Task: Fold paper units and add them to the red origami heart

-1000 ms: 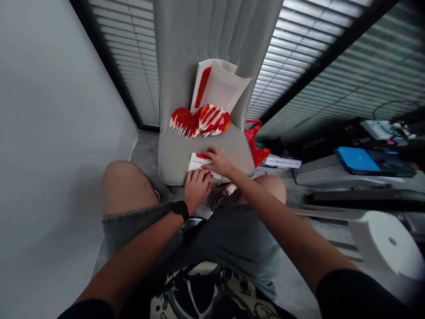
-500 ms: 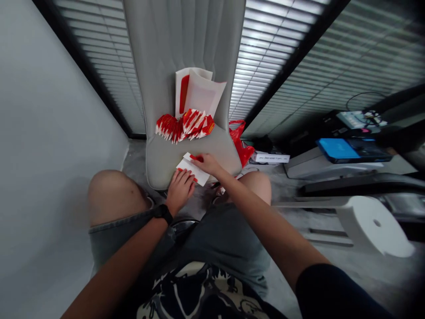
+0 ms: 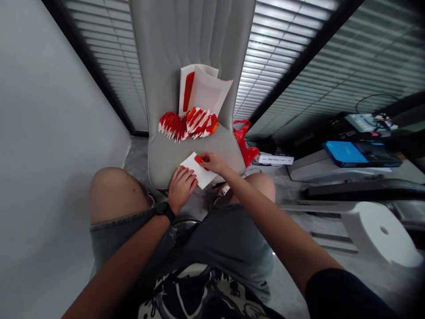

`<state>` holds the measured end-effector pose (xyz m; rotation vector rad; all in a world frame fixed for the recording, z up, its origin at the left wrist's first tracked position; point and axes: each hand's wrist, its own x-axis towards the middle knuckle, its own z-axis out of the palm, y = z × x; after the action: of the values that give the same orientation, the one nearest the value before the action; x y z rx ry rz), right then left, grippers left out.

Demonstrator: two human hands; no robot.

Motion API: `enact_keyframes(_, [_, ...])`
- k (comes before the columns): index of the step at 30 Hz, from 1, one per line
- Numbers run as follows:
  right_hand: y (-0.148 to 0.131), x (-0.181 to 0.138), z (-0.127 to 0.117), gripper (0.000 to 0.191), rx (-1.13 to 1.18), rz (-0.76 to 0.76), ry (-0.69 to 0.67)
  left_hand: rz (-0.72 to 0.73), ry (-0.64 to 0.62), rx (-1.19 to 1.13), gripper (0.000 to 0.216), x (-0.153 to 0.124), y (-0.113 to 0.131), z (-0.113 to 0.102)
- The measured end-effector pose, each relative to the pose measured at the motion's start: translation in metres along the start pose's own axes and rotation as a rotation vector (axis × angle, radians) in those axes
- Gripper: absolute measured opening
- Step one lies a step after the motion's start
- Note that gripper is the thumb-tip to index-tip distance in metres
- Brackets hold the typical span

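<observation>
A white and red paper lies on the seat of a grey chair in front of my knees. My left hand, with a black watch on its wrist, lies flat on the paper's near corner with fingers stretched out. My right hand pinches the paper's red far corner. Further back on the seat lies a row of folded red and white paper pieces. Behind them, white and red sheets lean against the chair back.
A red plastic bag hangs beside the chair on the right. Further right are a white box, a blue case on a grey surface, and a round white stool. A grey wall is on the left, window blinds behind.
The paper has turned on the seat and now lies diagonally. My right hand has moved from pressing flat on it to pinching its red corner. The view has shifted slightly.
</observation>
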<state>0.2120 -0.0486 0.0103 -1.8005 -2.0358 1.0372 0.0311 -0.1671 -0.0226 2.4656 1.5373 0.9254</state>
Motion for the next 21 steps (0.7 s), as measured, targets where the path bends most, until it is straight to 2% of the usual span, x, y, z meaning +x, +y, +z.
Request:
enact_keyframes(4, [0.003, -0.011, 0.003, 0.024, -0.079, -0.034, 0.056, 0.006, 0.003, -0.028, 0.022, 0.006, -0.009, 0.002])
enact_keyframes(8, [0.010, -0.033, 0.013, 0.026, -0.136, -0.050, 0.169, 0.068, -0.043, -0.056, 0.023, 0.012, -0.020, 0.001])
enact_keyframes(13, [0.017, -0.054, 0.030, 0.031, -0.194, -0.040, 0.321, 0.121, -0.107, -0.042, 0.031, 0.018, -0.018, -0.001])
enact_keyframes(17, [0.013, -0.054, 0.038, 0.027, -0.147, 0.014, 0.406, 0.084, -0.134, 0.008, 0.031, 0.025, -0.012, -0.001])
enact_keyframes(21, [0.006, -0.046, 0.038, 0.024, -0.140, 0.100, 0.420, 0.084, -0.156, 0.059, 0.035, 0.034, -0.013, -0.002])
